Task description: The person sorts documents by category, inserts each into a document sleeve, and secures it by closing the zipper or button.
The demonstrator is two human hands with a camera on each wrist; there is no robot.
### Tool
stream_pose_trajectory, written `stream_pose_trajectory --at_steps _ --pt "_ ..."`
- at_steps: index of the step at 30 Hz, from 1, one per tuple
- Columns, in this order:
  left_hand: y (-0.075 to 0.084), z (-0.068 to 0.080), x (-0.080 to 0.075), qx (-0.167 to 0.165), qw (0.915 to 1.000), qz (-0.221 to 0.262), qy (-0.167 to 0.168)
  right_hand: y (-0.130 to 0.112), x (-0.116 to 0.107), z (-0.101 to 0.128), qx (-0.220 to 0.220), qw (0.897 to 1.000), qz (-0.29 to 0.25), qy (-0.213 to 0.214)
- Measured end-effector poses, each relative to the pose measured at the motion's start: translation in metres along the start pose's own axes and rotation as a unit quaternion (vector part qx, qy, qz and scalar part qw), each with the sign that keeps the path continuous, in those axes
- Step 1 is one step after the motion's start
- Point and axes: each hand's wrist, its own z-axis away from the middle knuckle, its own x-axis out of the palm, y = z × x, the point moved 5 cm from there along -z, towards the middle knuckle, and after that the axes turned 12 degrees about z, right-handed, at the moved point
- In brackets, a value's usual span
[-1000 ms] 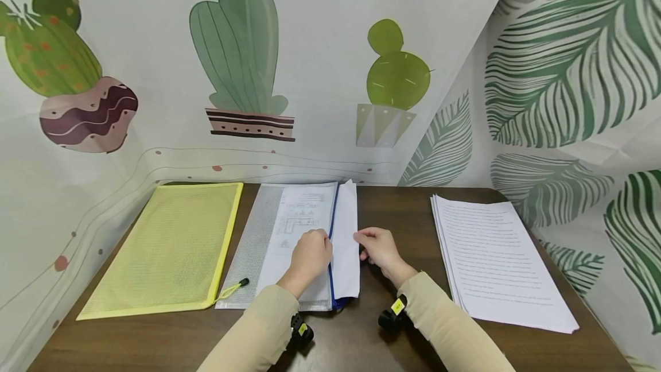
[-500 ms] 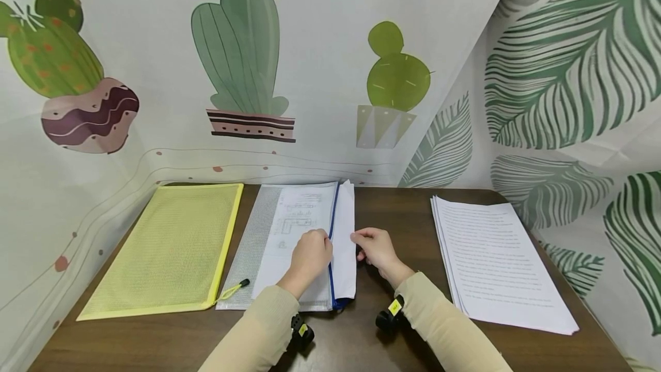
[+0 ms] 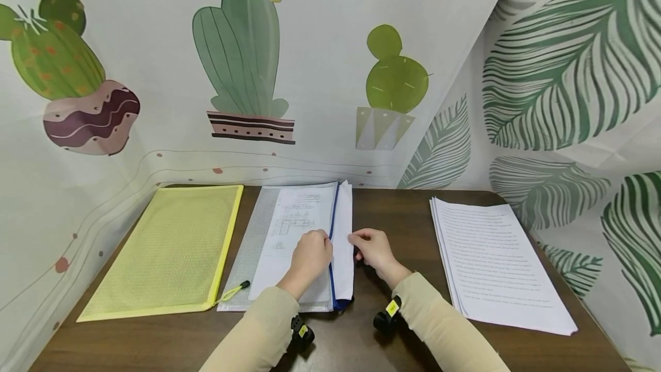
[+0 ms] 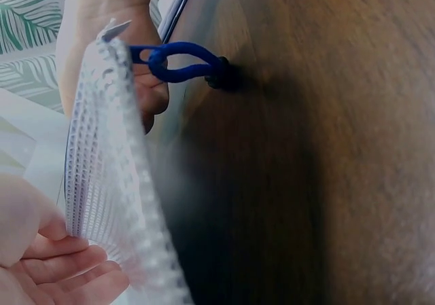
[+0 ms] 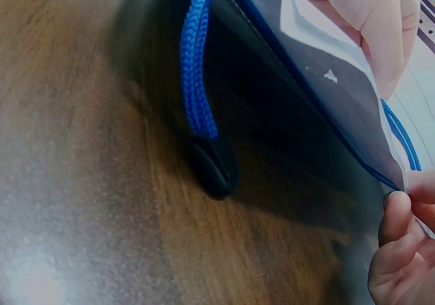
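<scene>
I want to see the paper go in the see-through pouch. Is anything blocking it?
Nothing visible blocks it. The left hand holds up the pouch's blue-edged opening, and the right hand pinches the paper's outer edge. Most of the paper already lies inside; only a strip sticks out.

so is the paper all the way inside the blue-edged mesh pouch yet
Not yet. A strip of the white paper sheets lies outside the blue zipper edge of the clear mesh pouch.
</scene>
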Motion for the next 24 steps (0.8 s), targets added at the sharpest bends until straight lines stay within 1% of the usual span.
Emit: stream_pose_trajectory --at_steps 8,24 --pt "0.0013 0.0005 0.0002 0.005 1.0 0.001 0.0 -0.0009 0.0022 0.0 0.0 1.0 -0.002 0.0" --pt "0.0031 0.0021 -0.0001 0.023 0.9995 -0.009 0.019 -0.0033 0.0067 0.0009 0.005 1.0 0.014 -0.004"
